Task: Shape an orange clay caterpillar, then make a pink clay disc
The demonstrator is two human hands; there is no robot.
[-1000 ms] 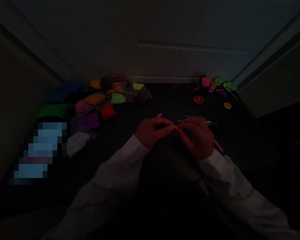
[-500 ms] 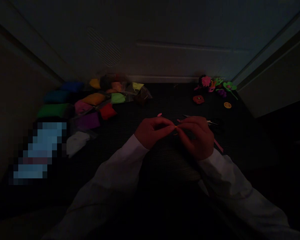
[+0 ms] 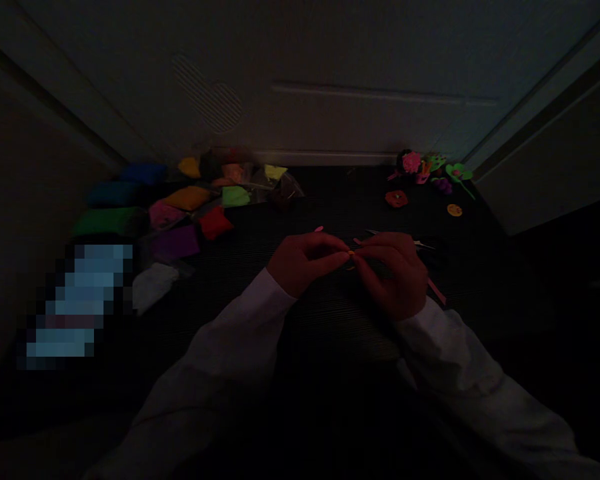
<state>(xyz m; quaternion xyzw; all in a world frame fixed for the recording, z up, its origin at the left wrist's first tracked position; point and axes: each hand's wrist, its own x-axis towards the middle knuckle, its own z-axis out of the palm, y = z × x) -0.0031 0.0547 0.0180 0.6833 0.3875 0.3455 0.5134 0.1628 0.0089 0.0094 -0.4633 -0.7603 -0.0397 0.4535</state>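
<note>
The scene is very dark. My left hand and my right hand meet fingertip to fingertip above a dark ribbed mat. Both pinch a tiny orange bit of clay between thumb and forefinger. A small pink scrap lies on the mat just beyond my left hand. A thin metal tool lies past my right hand, and a pink stick shows by my right wrist.
Several bags of coloured clay are heaped at the far left, among them green, purple, red, orange and white. Small finished clay flowers and an orange disc sit at the far right. A pale door closes the back.
</note>
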